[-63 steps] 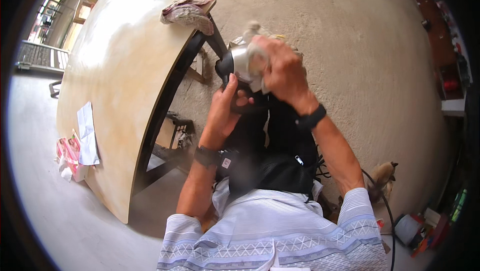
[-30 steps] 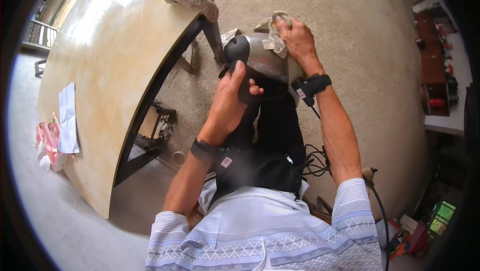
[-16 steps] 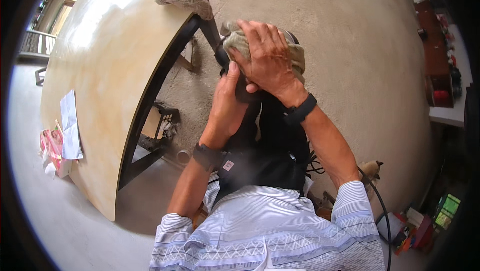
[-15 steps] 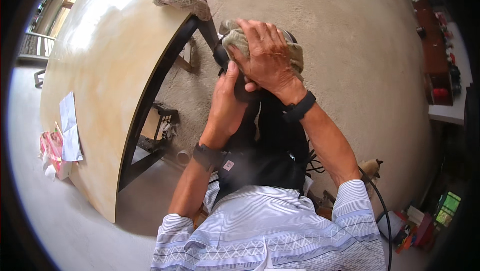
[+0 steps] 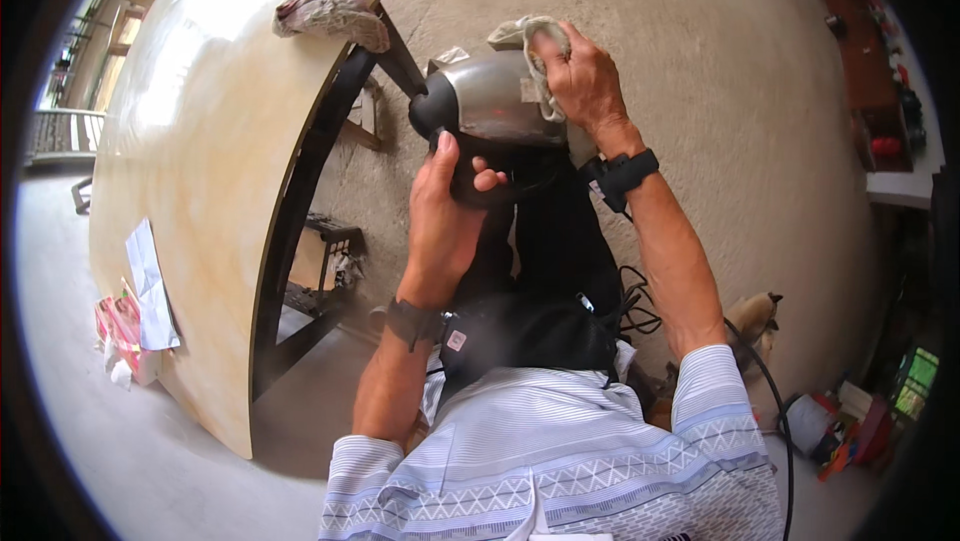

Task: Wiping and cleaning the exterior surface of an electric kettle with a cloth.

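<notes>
A metal kettle (image 5: 500, 96) with a black handle and a black end is held on its side above my knees. My left hand (image 5: 440, 226) is closed round the black handle, its thumb stretched along the upper side. At the kettle's right end my right hand (image 5: 590, 86) grips a pale grey-green cloth (image 5: 545, 61) and presses it to the metal. Part of the cloth spreads past the far edge of the kettle. A small pale label (image 5: 529, 90) shows on the shiny side, beside the cloth.
To the left stands a cream-topped table (image 5: 200, 181) bearing a crumpled cloth (image 5: 330, 11), folded paper (image 5: 150, 286) and a pink tissue pack (image 5: 122, 326). Beneath it lies a black crate (image 5: 335, 246). A black cable (image 5: 765, 381) runs by my right side. A red-brown cabinet (image 5: 850, 51) stands far right.
My right hand has slid rightward with the cloth, off the kettle's middle to its right end. The metal side, covered before, now shows. My left hand keeps its hold on the handle.
</notes>
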